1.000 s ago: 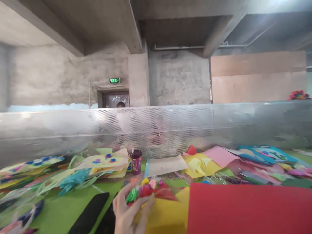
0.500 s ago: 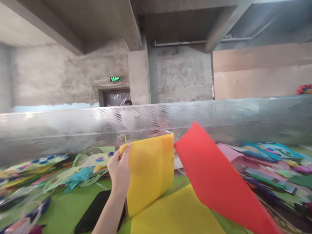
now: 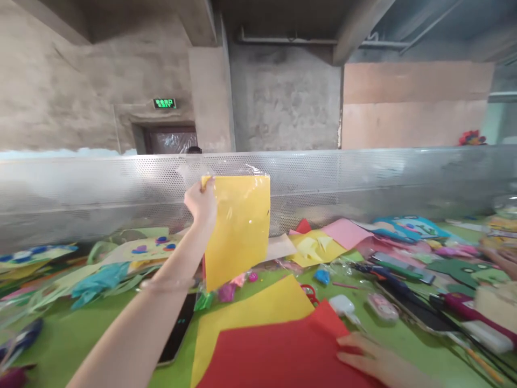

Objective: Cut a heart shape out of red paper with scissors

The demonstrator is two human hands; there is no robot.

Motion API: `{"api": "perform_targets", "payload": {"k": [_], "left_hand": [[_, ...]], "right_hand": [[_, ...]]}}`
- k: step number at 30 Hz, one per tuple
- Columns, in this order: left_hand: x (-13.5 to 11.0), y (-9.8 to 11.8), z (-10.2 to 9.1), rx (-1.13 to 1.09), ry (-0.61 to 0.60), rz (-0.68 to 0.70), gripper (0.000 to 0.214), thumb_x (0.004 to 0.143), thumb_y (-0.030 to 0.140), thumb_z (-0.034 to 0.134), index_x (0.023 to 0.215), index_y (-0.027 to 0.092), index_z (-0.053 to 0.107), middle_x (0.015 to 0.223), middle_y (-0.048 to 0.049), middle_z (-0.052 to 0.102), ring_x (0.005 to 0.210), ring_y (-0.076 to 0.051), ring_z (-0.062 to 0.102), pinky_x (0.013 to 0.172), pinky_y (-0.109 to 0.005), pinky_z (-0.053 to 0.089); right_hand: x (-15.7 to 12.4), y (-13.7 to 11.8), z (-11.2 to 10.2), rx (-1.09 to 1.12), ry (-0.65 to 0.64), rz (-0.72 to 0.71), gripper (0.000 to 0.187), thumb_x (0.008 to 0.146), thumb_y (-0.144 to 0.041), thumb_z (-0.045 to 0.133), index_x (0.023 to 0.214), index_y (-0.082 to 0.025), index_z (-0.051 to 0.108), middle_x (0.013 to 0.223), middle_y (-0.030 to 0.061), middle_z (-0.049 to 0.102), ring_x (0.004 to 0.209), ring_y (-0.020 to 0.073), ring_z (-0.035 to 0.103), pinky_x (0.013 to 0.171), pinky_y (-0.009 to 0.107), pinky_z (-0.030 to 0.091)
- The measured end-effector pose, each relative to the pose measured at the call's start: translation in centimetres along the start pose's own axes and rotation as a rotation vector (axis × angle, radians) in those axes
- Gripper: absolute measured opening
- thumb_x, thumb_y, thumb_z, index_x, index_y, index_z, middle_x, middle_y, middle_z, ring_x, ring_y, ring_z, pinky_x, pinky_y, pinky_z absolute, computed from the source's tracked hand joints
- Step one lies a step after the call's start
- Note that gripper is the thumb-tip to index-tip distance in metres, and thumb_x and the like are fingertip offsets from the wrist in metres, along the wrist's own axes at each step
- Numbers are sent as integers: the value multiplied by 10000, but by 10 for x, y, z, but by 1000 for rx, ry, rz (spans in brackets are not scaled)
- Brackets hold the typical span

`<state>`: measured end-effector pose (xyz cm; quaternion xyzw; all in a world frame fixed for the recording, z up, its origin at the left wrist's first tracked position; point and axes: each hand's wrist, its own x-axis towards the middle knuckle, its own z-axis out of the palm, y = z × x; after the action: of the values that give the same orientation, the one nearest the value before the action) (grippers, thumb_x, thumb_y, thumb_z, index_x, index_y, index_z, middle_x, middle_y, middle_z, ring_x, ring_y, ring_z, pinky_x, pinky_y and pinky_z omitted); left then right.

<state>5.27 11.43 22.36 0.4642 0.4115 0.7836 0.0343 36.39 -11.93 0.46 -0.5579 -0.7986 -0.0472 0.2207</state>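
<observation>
My left hand (image 3: 202, 202) is raised, pinching the upper left corner of a clear plastic bag of yellow sheets (image 3: 240, 231), held upright over the table's far side. My right hand (image 3: 365, 355) lies with fingers stretched out on the right edge of a red sheet (image 3: 274, 350). Beneath the red sheet is a loose yellow sheet (image 3: 250, 304), partly covered. A black phone (image 3: 177, 331) lies below my left forearm. Red-handled scissors (image 3: 309, 293) show beside the yellow sheet's corner, mostly hidden. Close to my right hand are a white earbud case (image 3: 342, 305) and a pink rounded case (image 3: 382, 307).
A perforated metal barrier (image 3: 307, 183) runs behind the green table (image 3: 109, 339). Paper crafts (image 3: 100, 280) pile up on the left, with pink sheets (image 3: 349, 233) and tools on the right. Another person's hand (image 3: 501, 261) shows at the right edge. Someone stands beyond the barrier.
The red sheet has come down from a raised, tilted position onto the loose yellow sheet. My right hand has come into view on it. My left hand has lifted the bagged yellow sheets higher.
</observation>
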Motion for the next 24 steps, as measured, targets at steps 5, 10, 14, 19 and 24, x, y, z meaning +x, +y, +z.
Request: {"api": "perform_targets", "payload": {"k": [5,10,14,19,24], "left_hand": [[8,11,50,102,-49,35,380,816,304,533,516,196,325,516,40,323,493,-99,268,521,-287,213],[-20,32,86,209,-224,255,336,921,344,327,703,147,492,799,-53,517,755,-155,456,708,-306,317],[-89,7,108,354,-631,407,328,932,275,315,880,78,573,1015,-135,567,1057,-248,442,910,-398,265],[-187,-53,101,487,-1260,443,529,584,374,789,1036,159,618,1179,-175,574,1139,-375,454,929,-474,328],[-206,-57,60,457,-1450,485,522,861,419,482,1343,244,385,1437,-71,355,1329,-264,275,1057,-427,229]], "right_hand": [[13,10,5,-29,-333,-75,513,808,-145,508,1276,-354,503,1392,37,406,1262,259,385,983,371,401],[10,22,21,-65,-337,-79,458,847,-153,475,1273,-317,517,1343,52,462,1241,254,404,973,361,411],[9,22,22,-22,-347,-104,570,794,-61,455,1301,-320,481,1370,35,435,1266,228,379,1013,358,371],[11,13,14,62,-348,-94,617,737,-42,458,1302,-289,488,1388,24,405,1305,212,315,1050,346,327],[11,3,7,86,-338,-36,567,752,-82,441,1288,-254,510,1388,47,402,1304,213,322,1039,368,344]]}}
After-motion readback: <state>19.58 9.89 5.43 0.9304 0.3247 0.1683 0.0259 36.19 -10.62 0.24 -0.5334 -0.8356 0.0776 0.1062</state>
